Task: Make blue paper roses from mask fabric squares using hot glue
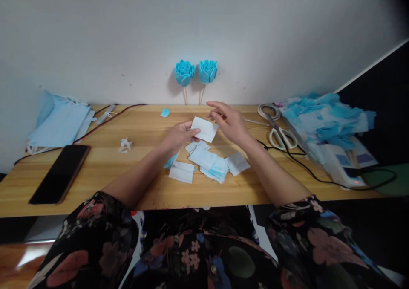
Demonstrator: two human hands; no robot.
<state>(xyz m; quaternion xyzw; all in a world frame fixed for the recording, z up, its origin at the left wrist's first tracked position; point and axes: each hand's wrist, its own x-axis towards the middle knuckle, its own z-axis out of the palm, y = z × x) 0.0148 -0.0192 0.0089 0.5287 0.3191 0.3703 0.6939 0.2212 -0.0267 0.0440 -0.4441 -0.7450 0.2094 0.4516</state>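
Note:
My left hand [181, 136] pinches a white square of mask fabric [204, 129], thumb on top. My right hand [230, 123] hovers at the square's upper right edge, its fingers loosely bent and apart, with nothing visible in them. Whether a fingertip touches the fabric I cannot tell. Below on the table lies a loose pile of white and light blue fabric squares [209, 163]. A single square [238, 163] lies to its right and another [181, 171] to its left. Two blue fabric roses [184, 72] [208, 71] on thin sticks lean against the wall.
Face masks [62, 120] and a dark phone [60, 174] lie at the left. A white scrap [125, 145] and a blue scrap [165, 112] lie on the wooden table [140, 127]. Scissors [281, 136], black cable, blue strips [329, 118] and a white device [341, 165] occupy the right.

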